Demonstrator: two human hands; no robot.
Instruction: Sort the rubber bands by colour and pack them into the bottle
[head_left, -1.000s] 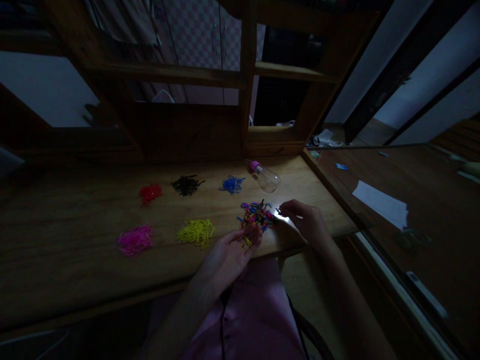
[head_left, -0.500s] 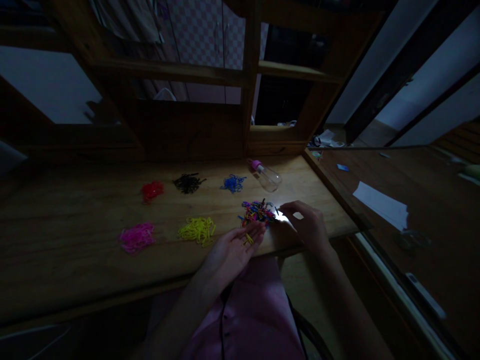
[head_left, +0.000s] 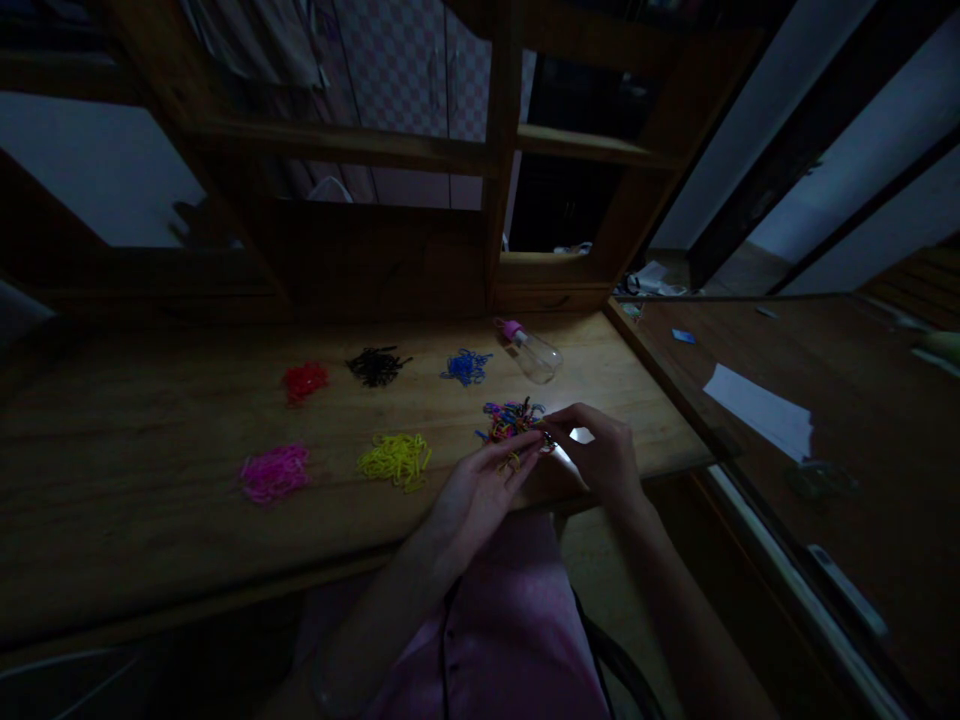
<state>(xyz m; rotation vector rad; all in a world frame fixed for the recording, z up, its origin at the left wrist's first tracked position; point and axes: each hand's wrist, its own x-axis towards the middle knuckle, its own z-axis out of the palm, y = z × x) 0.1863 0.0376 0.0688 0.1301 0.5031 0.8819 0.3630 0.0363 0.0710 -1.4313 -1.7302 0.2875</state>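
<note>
A mixed heap of small coloured loops [head_left: 510, 420] lies on the wooden desk [head_left: 187, 520] near its front edge. My left hand [head_left: 484, 492] is palm up just in front of the heap, its fingers cupped round a few yellow loops. My right hand [head_left: 596, 455] is at the heap's right side, with fingertips pinched on a small dark loop right where they meet my left fingertips. Sorted piles lie to the left: yellow [head_left: 395, 460], pink [head_left: 272, 472], red [head_left: 304, 381], black [head_left: 375, 366] and blue [head_left: 465, 367].
A clear bottle with a pink cap [head_left: 532, 354] lies on its side behind the heap. A wooden shelf unit [head_left: 390, 150] rises at the back of the desk. To the right a lower wooden surface holds a white paper [head_left: 757, 410].
My right hand has drawn left and back from the heap with a loop pinched. My left hand has lifted slightly, and the two sets of fingertips now meet.
</note>
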